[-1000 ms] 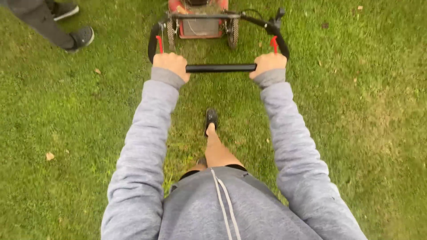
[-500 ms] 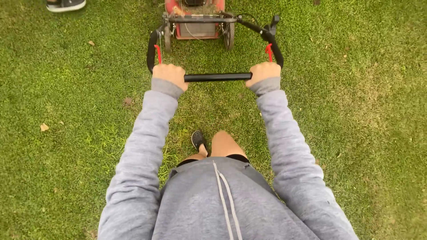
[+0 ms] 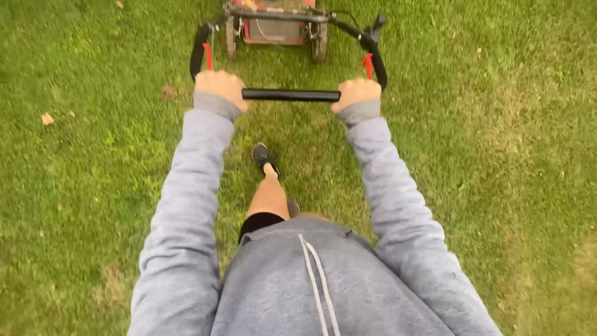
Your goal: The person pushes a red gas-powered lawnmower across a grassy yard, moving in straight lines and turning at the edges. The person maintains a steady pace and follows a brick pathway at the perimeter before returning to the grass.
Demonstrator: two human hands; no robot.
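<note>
Behind the red lawn mower (image 3: 277,25), at the near end of its frame, both hands grip the black handle bar (image 3: 290,95). The left hand (image 3: 219,87) has its fingers wrapped shut around the bar's left corner, the right hand (image 3: 356,92) likewise clamped on the right corner; a small red lever (image 3: 367,65) stands just ahead of the right hand and another just ahead of the left. The mower sits on the grass (image 3: 497,155), directly ahead of the bar and partly cut off by the top edge. Its long axis runs away from the person, nose pointing forward, while the bar lies crosswise to it. Judging by the stride, with one dark shoe (image 3: 262,154) planted just behind the bar, this is a mid-pass push. Carrying on calls for even pressure through both arms so the mower tracks straight.
</note>
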